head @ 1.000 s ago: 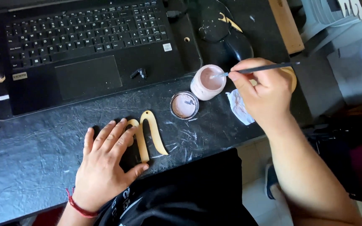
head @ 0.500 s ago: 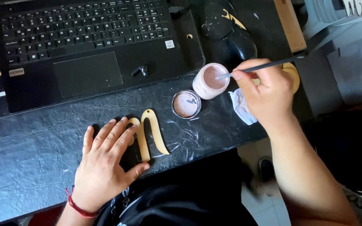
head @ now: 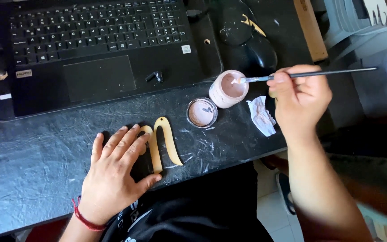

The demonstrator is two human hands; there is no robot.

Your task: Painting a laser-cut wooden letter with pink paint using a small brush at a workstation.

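right hand (head: 302, 96) pinches the paintbrush (head: 310, 74), tip in the paint pot (head: 228, 88) near the desk's (head: 36, 166) front edge: load lightly, while left hand (head: 115, 172), fingers spread, pins the wooden pieces (head: 162, 142).

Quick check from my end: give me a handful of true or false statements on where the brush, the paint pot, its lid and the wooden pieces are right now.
1. The right hand holds a thin brush with its tip at the open paint pot. True.
2. The pot's lid is screwed on. False: it lies on the dark table beside the pot.
3. The left hand lies flat on the table, its fingers at the pale wooden pieces. True.
4. The left hand is lifting a wooden piece. False: both pieces lie on the table.
5. A crumpled scrap of paper lies right of the lid. True.
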